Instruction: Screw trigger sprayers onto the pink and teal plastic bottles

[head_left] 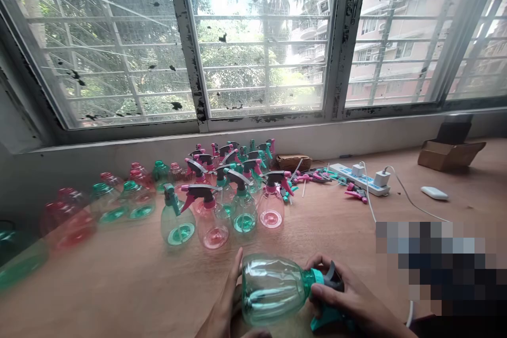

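Observation:
A clear green spray bottle (273, 288) lies on its side in the air between my two hands, low in the view. My left hand (229, 296) cups its base, with one finger pointing up along the bottom edge; part of this hand is hidden behind the bottle. At the neck, my right hand (336, 285) pinches the teal collar of the black and teal spray head (332, 277) between thumb and fingers. The head sits on the bottle's mouth. Beyond my hands stand several green and pink bottles with spray heads on, such as a pink one (213, 227).
Bottles without heads, such as a green one (138, 203), stand at the left. Loose pink and teal spray heads (312, 177) lie near a white power strip (362, 179) with cables. A cardboard box (449, 153) and white case (434, 193) are at the right. A pixelated patch covers the lower right.

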`<state>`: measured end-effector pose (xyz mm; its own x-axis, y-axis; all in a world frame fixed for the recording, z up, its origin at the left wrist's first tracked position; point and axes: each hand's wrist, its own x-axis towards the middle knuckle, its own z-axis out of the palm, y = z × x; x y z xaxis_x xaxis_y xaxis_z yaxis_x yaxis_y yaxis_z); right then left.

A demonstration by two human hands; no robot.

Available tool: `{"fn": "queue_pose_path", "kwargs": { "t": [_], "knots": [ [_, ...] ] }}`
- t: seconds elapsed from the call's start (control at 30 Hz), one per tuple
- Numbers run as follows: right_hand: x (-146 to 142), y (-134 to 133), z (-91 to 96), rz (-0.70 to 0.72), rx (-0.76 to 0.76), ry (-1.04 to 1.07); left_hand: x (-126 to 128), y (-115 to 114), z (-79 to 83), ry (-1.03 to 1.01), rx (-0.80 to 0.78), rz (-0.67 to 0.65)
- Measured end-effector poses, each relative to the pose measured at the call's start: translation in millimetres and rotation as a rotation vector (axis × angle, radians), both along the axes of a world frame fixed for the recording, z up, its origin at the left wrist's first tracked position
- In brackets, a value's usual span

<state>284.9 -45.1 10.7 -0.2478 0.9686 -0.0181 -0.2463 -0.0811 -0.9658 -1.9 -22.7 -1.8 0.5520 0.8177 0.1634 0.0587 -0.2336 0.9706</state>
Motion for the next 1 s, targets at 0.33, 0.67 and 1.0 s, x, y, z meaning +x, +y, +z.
{"fn": "queue_pose_path", "kwargs": {
  "t": [0.33,0.67,1.0],
  "knots": [
    [-0.2,-0.8,3.8,0.021,-0.007,0.006,-1.3,0.9,-0.8,0.084,0.063,0.034],
    [1.1,0.5,-1.5,0.016,0.014,0.002,-4.5,-1.2,1.5,0.065,0.004,0.031],
    [0.3,0.0,1.0,0.010,0.015,-0.006,-2.8,0.3,-1.0,0.050,-0.018,0.027]
  ]
}}
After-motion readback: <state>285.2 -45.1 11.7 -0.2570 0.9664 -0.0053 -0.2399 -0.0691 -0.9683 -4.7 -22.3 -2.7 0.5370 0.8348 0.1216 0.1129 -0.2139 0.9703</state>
